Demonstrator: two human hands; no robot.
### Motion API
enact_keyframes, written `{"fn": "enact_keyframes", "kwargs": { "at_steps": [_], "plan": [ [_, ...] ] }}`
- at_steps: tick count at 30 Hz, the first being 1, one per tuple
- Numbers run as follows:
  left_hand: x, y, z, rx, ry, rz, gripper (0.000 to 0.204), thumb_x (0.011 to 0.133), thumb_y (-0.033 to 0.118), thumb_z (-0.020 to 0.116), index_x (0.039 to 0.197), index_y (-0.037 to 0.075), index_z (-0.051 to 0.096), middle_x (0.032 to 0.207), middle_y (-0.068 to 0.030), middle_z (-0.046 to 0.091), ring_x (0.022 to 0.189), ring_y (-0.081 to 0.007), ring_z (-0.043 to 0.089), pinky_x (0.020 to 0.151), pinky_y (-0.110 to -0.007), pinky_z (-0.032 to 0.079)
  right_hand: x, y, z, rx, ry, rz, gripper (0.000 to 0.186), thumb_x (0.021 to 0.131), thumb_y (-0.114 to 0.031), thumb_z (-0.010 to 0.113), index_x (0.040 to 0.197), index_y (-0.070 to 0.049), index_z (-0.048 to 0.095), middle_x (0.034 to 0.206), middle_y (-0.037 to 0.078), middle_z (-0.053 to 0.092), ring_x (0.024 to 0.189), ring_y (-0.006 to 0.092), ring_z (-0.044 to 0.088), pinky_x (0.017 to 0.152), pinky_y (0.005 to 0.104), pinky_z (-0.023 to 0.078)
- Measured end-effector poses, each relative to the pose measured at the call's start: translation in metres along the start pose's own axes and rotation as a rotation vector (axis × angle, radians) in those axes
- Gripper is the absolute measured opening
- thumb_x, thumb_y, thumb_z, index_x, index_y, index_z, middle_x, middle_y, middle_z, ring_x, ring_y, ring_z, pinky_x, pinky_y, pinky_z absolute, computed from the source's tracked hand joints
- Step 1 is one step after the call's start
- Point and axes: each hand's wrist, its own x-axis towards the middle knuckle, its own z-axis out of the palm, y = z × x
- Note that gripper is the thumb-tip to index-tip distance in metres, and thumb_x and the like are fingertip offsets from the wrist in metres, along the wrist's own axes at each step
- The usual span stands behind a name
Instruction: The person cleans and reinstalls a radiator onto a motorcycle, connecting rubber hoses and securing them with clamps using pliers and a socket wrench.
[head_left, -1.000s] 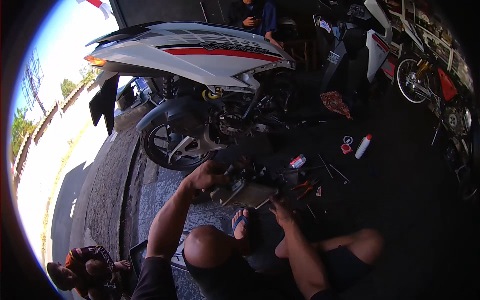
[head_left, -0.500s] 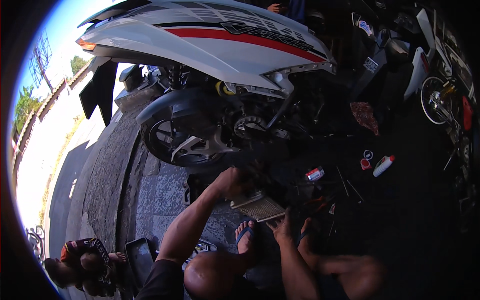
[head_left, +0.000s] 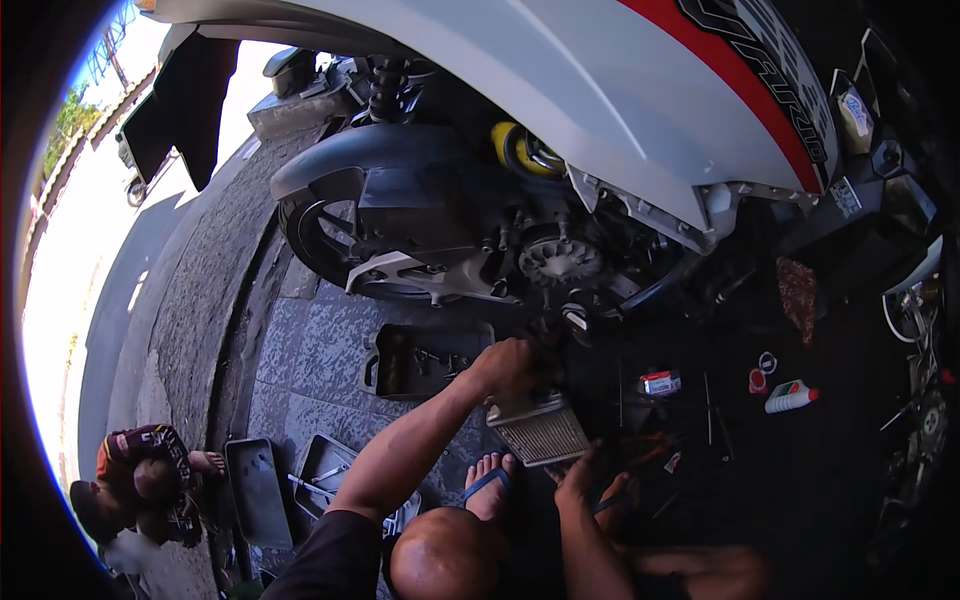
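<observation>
Finned panel (head_left: 541, 435) has shifted right, left hand (head_left: 508, 364) half-lost in shadow.

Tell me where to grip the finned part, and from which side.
I'd pinch the finned part by its lower edge, coming from the lower right, where the right hand meets its corner. It is a boxy slab with straight edges, and that hold probably spares the ribbed face that shows in view.
</observation>
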Motion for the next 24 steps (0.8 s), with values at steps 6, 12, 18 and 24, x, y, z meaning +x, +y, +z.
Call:
{"fn": "enact_keyframes", "kwargs": {
  "at_steps": [6, 12, 18, 24],
  "plan": [
    [0.005, -0.011, 0.052, -0.022, -0.109, 0.006, 0.043, 0.083, 0.041, 0.064, 0.091, 0.0, 0.073, 0.093, -0.0276, 0.069, 0.093, -0.042, 0.067, 0.081, -0.049, 0.055, -0.007, 0.025, -0.091, -0.536, 0.209, -0.418, 0.09, 0.092, -0.074, 0.038, 0.152, -0.009, 0.023, 0.153, 0.016, 0.029, 0.134, 0.0353, 0.044, 0.1, 0.0532, 0.045],
    [0.009, -0.013, 0.095, -0.051, -0.152, -0.045, 0.045, 0.083, 0.042, 0.064, 0.093, -0.001, 0.073, 0.096, -0.0275, 0.069, 0.096, -0.0421, 0.067, 0.085, -0.048, 0.054, -0.01, 0.023, -0.14, -0.851, -0.012, -0.414, 0.086, 0.095, -0.07, 0.033, 0.154, -0.011, 0.013, 0.157, 0.016, 0.02, 0.13, 0.038, 0.048, 0.094, 0.0517, 0.05],
    [0.026, -0.031, 0.132, 0.03, -0.122, -0.079, 0.045, 0.09, 0.049, 0.056, 0.102, 0.009, 0.073, 0.095, -0.0254, 0.069, 0.094, -0.0416, 0.067, 0.084, -0.049, 0.054, 0.011, 0.032, -0.155, -0.839, -0.014, -0.401, 0.082, 0.098, -0.066, 0.029, 0.157, -0.014, 0.003, 0.161, 0.016, 0.011, 0.126, 0.0407, 0.053, 0.087, 0.0502, 0.056],
    [0.038, -0.066, 0.149, 0.047, -0.189, 0.049, 0.041, 0.093, 0.045, 0.053, 0.106, 0.011, 0.072, 0.098, -0.0251, 0.069, 0.095, -0.0418, 0.067, 0.085, -0.05, 0.053, -0.003, 0.024, -0.125, -0.562, -0.065, 0.061, 0.078, 0.101, -0.063, 0.027, 0.158, -0.015, 0.003, 0.161, 0.019, 0.016, 0.118, 0.0429, 0.059, 0.079, 0.048, 0.06]
  ]
}}
